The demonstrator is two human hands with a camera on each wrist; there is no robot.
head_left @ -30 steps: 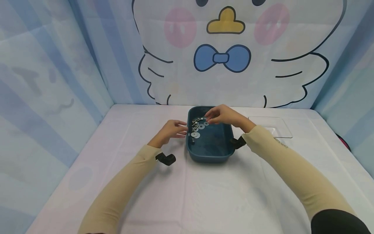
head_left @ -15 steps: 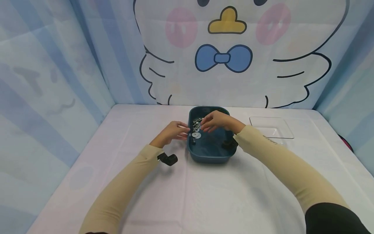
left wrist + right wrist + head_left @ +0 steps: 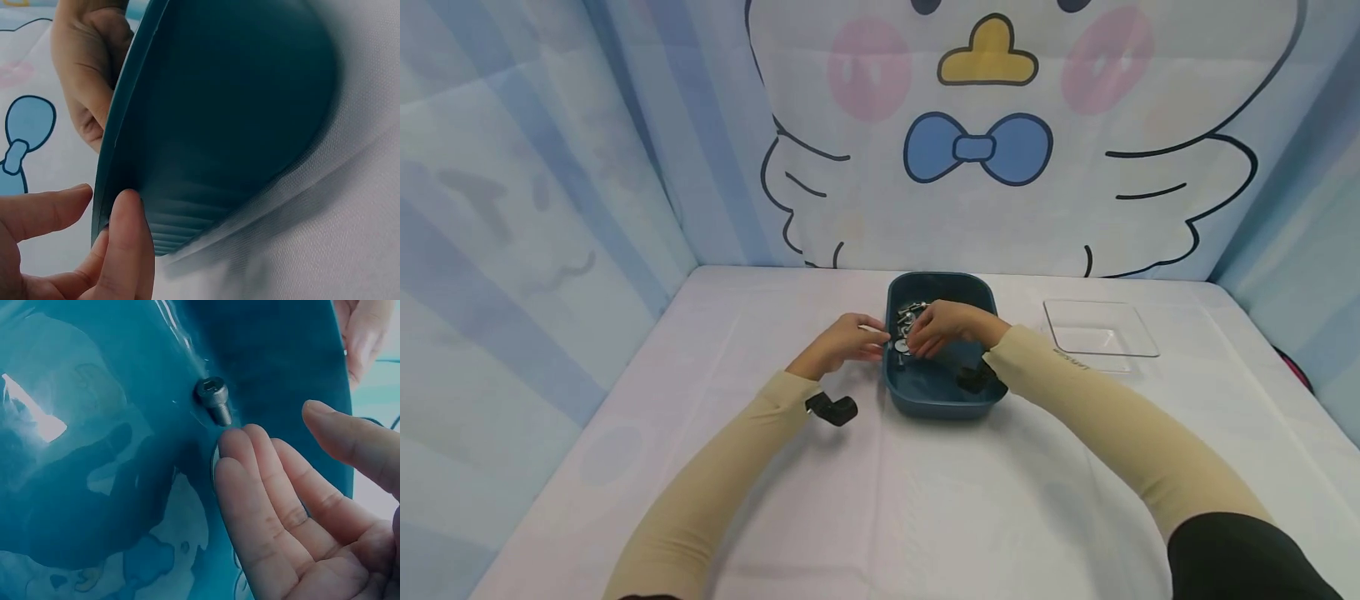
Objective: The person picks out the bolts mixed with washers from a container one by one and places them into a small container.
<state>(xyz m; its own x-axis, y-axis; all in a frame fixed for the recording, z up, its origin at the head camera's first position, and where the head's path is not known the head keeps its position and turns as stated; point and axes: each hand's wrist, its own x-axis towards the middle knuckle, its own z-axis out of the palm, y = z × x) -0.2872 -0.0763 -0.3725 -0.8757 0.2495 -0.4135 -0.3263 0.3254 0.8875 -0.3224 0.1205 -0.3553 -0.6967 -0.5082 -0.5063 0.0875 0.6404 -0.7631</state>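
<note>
A dark teal bin (image 3: 942,408) stands on the table, with metal washers (image 3: 902,345) and screws (image 3: 913,312) along its left inner side. My right hand (image 3: 946,326) reaches down into it over these parts. In the right wrist view its fingers (image 3: 270,519) are nearly straight, thumb held apart, and the fingertips lie over the edge of a washer (image 3: 214,467). Just beyond them is a socket-head screw (image 3: 214,400). My left hand (image 3: 847,340) is at the bin's left rim, relaxed fingers (image 3: 128,231) against the outer wall, thumb tip close by the rim.
A shallow clear plastic tray (image 3: 1101,329) lies on the table to the right of the bin. A white cloth (image 3: 955,508) covers the table. Printed curtains (image 3: 1000,221) stand at the back and both sides.
My right hand has moved left and toward the near end, lower into the bin, with its fingers at the washers. My left hand has stayed by the left rim, slightly closer to it.
</note>
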